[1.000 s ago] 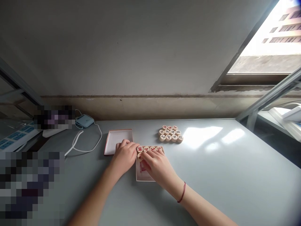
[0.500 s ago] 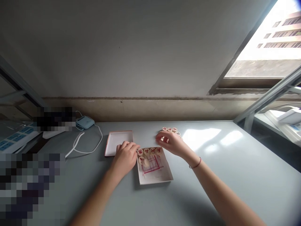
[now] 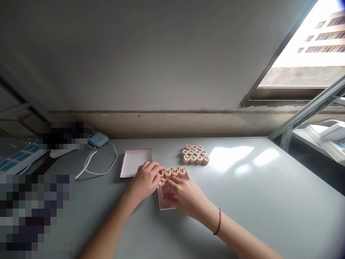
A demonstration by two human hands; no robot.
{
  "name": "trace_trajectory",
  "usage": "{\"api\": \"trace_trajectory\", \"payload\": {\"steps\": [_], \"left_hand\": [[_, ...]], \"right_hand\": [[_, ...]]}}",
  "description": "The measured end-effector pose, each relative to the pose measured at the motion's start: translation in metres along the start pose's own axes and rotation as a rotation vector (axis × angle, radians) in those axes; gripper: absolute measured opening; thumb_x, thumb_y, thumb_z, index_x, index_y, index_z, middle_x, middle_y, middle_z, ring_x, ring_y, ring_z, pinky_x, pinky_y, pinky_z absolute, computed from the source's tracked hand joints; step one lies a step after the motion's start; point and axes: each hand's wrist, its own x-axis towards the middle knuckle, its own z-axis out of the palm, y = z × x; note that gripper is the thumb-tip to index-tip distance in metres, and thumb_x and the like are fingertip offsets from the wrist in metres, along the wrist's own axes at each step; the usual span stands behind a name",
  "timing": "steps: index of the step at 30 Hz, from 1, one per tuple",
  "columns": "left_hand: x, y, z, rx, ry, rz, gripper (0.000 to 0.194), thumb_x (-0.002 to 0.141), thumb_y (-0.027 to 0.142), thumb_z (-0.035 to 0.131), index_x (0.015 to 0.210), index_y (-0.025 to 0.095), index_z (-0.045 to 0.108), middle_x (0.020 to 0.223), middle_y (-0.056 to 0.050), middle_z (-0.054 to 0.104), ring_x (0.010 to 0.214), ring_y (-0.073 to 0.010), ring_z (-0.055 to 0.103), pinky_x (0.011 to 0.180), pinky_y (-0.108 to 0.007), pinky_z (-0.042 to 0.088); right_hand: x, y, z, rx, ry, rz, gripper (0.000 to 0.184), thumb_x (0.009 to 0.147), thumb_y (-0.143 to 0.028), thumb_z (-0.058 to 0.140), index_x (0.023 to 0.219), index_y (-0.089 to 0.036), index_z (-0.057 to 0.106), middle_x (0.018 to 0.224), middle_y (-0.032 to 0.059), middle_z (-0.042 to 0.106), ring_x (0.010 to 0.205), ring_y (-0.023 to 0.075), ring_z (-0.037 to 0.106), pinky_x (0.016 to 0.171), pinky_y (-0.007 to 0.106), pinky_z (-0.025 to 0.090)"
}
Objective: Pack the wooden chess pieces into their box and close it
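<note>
A shallow cardboard box (image 3: 167, 208) lies on the desk, with a row of round wooden xiangqi pieces (image 3: 175, 171) marked in red along its far side. Another red-marked piece (image 3: 162, 181) starts a second row at the left. My left hand (image 3: 147, 180) is closed at the box's left edge, its fingertips over the corner piece. Over the middle of the box, my right hand (image 3: 185, 196) has its fingers pinched down beside the second-row piece; what they grip is mostly hidden. Beyond the box stands a grouped stack of xiangqi pieces (image 3: 192, 158).
The box lid (image 3: 136, 162) lies at the back left. A light blue device (image 3: 98, 139) with a white cable (image 3: 101, 174) sits further left, near a power strip (image 3: 20, 158). A wall closes the back of the desk (image 3: 256, 201); metal posts (image 3: 287, 138) stand at the sides.
My right hand moved from the box to the stack of pieces, then back into the box. My left hand stayed at the box's left edge, its fingers shifting slightly onto the corner piece.
</note>
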Motion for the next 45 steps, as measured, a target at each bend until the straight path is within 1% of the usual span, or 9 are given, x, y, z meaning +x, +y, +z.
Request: {"api": "trace_trajectory", "payload": {"steps": [4, 8, 14, 18, 23, 26, 31, 40, 45], "left_hand": [[0.0, -0.002, 0.0, 0.0, 0.008, -0.005, 0.034, 0.09, 0.013, 0.035, 0.112, 0.024, 0.059, 0.108, -0.003, 0.064, 0.098, -0.02, 0.054, 0.086, -0.036, 0.044], [0.0, -0.003, -0.001, -0.003, -0.001, -0.016, 0.036, 0.09, 0.012, 0.034, 0.112, 0.023, 0.06, 0.108, -0.003, 0.065, 0.099, -0.0203, 0.054, 0.086, -0.037, 0.044], [0.0, -0.005, 0.0, -0.002, 0.01, -0.032, 0.036, 0.089, 0.011, 0.035, 0.113, 0.023, 0.06, 0.11, -0.004, 0.065, 0.101, -0.0205, 0.054, 0.088, -0.037, 0.044], [-0.001, -0.003, 0.0, 0.013, 0.009, -0.026, 0.035, 0.089, 0.01, 0.036, 0.11, 0.024, 0.061, 0.107, -0.003, 0.066, 0.099, -0.0202, 0.055, 0.086, -0.036, 0.044], [0.0, -0.005, 0.001, 0.0, 0.043, -0.012, 0.035, 0.089, 0.011, 0.037, 0.113, 0.022, 0.06, 0.109, -0.004, 0.065, 0.1, -0.0203, 0.055, 0.087, -0.036, 0.045], [0.008, -0.005, 0.002, 0.0, 0.087, -0.021, 0.036, 0.088, 0.01, 0.036, 0.113, 0.021, 0.06, 0.11, -0.005, 0.064, 0.101, -0.0211, 0.054, 0.087, -0.038, 0.045], [0.032, 0.003, -0.004, -0.003, 0.162, 0.012, 0.031, 0.088, 0.012, 0.041, 0.105, 0.022, 0.064, 0.102, -0.004, 0.066, 0.097, -0.0209, 0.055, 0.087, -0.039, 0.044], [0.025, 0.011, 0.004, -0.051, 0.32, 0.128, 0.029, 0.084, 0.009, 0.045, 0.089, 0.024, 0.069, 0.096, -0.002, 0.068, 0.1, -0.0199, 0.053, 0.09, -0.038, 0.042], [0.021, 0.008, 0.005, -0.091, 0.376, 0.076, 0.025, 0.088, 0.015, 0.046, 0.104, 0.023, 0.065, 0.1, -0.004, 0.065, 0.1, -0.02, 0.055, 0.09, -0.038, 0.046]], "right_hand": [[-0.002, -0.003, -0.015, 0.204, 0.065, -0.016, 0.026, 0.082, -0.015, 0.053, 0.104, -0.024, 0.062, 0.093, 0.0043, 0.064, 0.075, 0.0145, 0.059, 0.063, 0.024, 0.046], [0.004, -0.002, -0.009, 0.328, 0.209, 0.01, 0.014, 0.087, -0.017, 0.05, 0.093, -0.023, 0.062, 0.091, 0.0028, 0.063, 0.066, 0.011, 0.057, 0.065, 0.024, 0.048], [0.009, 0.004, 0.028, 0.176, 0.319, -0.048, 0.013, 0.088, -0.016, 0.05, 0.084, -0.021, 0.061, 0.088, 0.0044, 0.065, 0.071, 0.0136, 0.06, 0.062, 0.024, 0.047], [0.006, 0.003, 0.033, 0.087, 0.311, -0.059, 0.014, 0.089, -0.017, 0.049, 0.085, -0.02, 0.062, 0.088, 0.0049, 0.064, 0.069, 0.0133, 0.06, 0.06, 0.024, 0.046], [0.019, 0.023, -0.003, 0.116, 0.324, 0.071, 0.015, 0.09, -0.029, 0.052, 0.091, -0.019, 0.064, 0.088, 0.0052, 0.064, 0.067, 0.013, 0.06, 0.057, 0.023, 0.044], [0.045, 0.056, -0.034, -0.025, 0.36, 0.307, 0.022, 0.09, -0.028, 0.047, 0.094, -0.018, 0.065, 0.1, 0.0086, 0.065, 0.074, 0.0161, 0.062, 0.061, 0.025, 0.043], [0.09, 0.099, -0.056, -0.167, 0.08, 0.641, 0.027, 0.083, -0.031, 0.054, 0.102, -0.017, 0.066, 0.097, 0.0122, 0.068, 0.083, 0.0235, 0.064, 0.059, 0.027, 0.041], [0.109, 0.107, -0.057, -0.157, -0.012, 0.642, 0.02, 0.069, -0.015, 0.066, 0.088, -0.011, 0.07, 0.085, 0.0163, 0.069, 0.082, 0.0279, 0.066, 0.061, 0.028, 0.044], [0.1, 0.092, -0.069, 0.032, 0.098, 0.612, 0.029, 0.079, -0.026, 0.061, 0.104, -0.012, 0.066, 0.087, 0.0111, 0.071, 0.067, 0.019, 0.068, 0.06, 0.027, 0.049]]}}
